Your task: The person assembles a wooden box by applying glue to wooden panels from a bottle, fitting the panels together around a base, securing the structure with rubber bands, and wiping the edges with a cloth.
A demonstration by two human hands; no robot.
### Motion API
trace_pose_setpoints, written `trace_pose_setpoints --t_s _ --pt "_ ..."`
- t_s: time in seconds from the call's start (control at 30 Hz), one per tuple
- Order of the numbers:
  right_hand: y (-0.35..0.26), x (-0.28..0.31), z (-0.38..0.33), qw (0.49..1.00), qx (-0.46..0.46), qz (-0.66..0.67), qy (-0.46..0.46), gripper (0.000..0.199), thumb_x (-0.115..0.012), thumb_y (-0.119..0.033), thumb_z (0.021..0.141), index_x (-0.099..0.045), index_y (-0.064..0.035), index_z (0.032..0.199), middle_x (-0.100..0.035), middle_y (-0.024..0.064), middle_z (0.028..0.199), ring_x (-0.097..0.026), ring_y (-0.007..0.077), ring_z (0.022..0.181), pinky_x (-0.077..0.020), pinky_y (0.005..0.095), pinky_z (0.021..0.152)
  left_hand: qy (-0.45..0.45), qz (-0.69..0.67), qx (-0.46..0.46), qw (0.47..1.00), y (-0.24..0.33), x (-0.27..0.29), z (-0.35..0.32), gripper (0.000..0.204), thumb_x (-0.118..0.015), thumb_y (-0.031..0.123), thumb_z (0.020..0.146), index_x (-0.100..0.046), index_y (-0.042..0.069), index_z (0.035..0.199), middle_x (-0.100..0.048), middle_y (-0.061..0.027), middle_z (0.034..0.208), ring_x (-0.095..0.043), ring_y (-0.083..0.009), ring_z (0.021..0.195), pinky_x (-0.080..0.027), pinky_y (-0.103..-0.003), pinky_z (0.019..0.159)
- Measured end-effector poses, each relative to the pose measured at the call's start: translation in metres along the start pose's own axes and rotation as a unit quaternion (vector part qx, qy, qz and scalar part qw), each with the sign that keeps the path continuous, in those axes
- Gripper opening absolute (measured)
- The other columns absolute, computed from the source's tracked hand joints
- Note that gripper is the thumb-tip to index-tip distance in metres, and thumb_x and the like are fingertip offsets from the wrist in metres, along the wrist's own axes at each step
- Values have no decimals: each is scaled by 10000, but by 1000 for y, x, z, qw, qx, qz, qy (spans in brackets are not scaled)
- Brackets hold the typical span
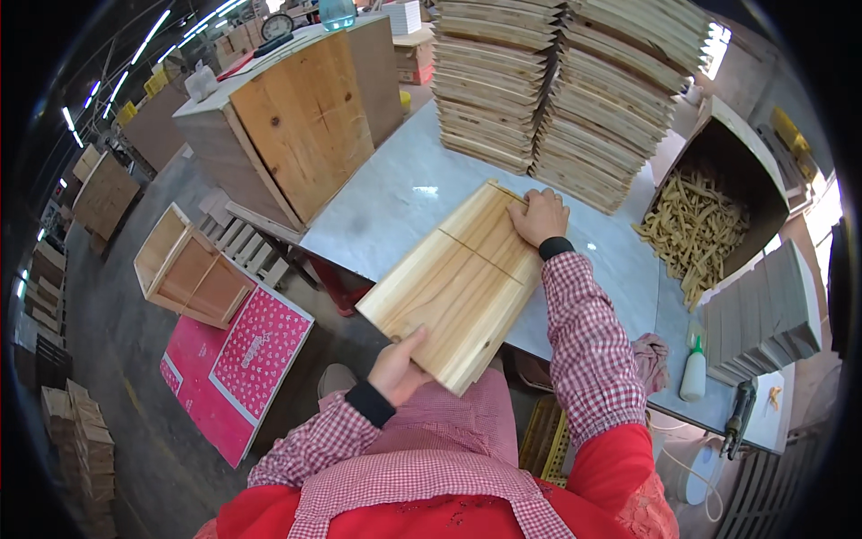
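Observation:
A pale wooden panel (pixel 453 283) with a thin dark line across its upper part lies tilted over the table's near edge. Its near end sticks out above my lap. My left hand (pixel 400 366) grips the near left corner, thumb on the top face and the other fingers hidden beneath. At the far right corner my right hand (pixel 540 217) is closed over the panel's edge, fingers curled down. A narrow yellowish strip (pixel 510 192) runs along the far end beside those fingers; whether it is loose or part of the panel cannot be made out.
Tall stacks of wooden pieces (pixel 498 81) stand behind on the white table (pixel 395 207). To the right are a box (pixel 754 171) of tan strips, grey slabs (pixel 763 310), a green-capped bottle (pixel 694 370) and a cloth (pixel 652 359). A wooden cabinet (pixel 301 117) stands left, above pink cardboard (pixel 235 368).

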State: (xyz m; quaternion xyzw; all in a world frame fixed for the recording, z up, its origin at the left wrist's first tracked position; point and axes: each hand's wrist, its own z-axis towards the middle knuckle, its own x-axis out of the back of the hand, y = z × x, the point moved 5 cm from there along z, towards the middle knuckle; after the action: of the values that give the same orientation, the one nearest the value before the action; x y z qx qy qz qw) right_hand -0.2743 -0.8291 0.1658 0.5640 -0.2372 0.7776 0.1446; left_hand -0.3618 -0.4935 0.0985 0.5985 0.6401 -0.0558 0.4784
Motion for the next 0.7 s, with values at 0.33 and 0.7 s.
trace_pose_setpoints --t_s 0.33,0.7 --pt "31 25 -134 955 71 222 182 398 -677 -208 831 -620 -10 1171 -586 207 1193 -533 389 1132 -419 461 973 37 -13 30 999 -12 18 -9 503 -612 163 948 -403 51 1391 -544 -115 1346 -534 -275 1235 -446 -474 1038" --pt "298 139 -340 859 -313 -146 378 484 -700 -292 833 -589 19 1188 -611 231 1154 -548 407 1111 -413 472 977 -13 9 -1 1000 -17 30 13 482 -606 135 942 -417 43 1376 -555 -126 1322 -549 -293 1214 -460 -471 1030"
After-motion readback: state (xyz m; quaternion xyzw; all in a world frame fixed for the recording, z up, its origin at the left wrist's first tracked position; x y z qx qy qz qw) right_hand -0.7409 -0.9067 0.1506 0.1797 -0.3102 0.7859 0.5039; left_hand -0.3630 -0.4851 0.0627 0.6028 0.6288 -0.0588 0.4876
